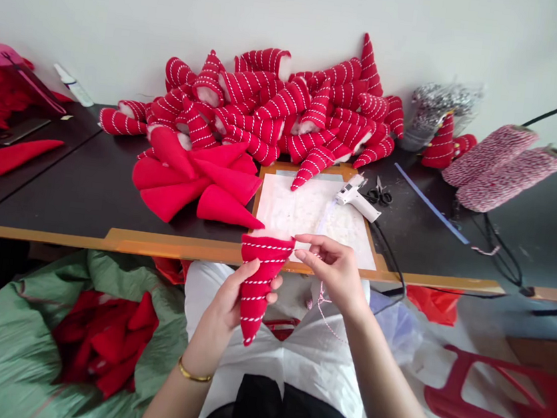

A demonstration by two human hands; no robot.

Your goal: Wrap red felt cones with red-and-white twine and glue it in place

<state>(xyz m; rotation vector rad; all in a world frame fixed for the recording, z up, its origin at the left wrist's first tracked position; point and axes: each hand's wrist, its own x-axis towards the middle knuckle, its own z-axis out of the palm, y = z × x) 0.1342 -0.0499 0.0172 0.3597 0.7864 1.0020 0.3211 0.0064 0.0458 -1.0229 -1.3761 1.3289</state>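
Observation:
My left hand [233, 292] is wrapped round a red felt cone [264, 271], held tip down just in front of the table edge. Red-and-white twine winds round the cone in spaced rings, and pale stuffing shows at its wide top. At the cone's upper right rim, the thumb and forefinger of my right hand [334, 269] are pinched together on the twine. A loose length of the same twine [321, 301] hangs below that hand over my lap. Just beyond, a white glue gun [359, 198] lies on a white sheet [302, 215].
Plain red cones [221, 186] lie left of the sheet, with a heap of twine-wrapped cones [274, 108] behind. Black scissors [379, 194], a blue strip [430, 203] and twine spools [511, 172] are to the right. A green sack [8, 326] of red pieces stands lower left, a red stool [502, 409] lower right.

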